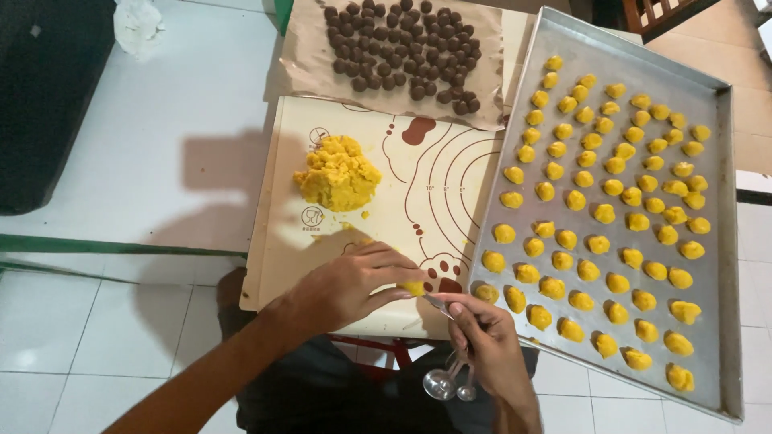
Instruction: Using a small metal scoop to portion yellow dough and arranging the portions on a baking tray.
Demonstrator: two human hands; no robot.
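Head view: your left hand [354, 285] pinches a yellow dough bit [413, 287] at 6 o'clock on the mat [402, 185], your right hand [486, 337] grips measuring spoons [447, 378], close by for scooping, I'd guess.

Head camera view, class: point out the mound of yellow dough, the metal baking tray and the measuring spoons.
mound of yellow dough [338, 174], head view, middle of the heap.
metal baking tray [725, 241], head view, bare right rim.
measuring spoons [441, 383], head view, bowl of the larger spoon hanging below the right hand [486, 337].
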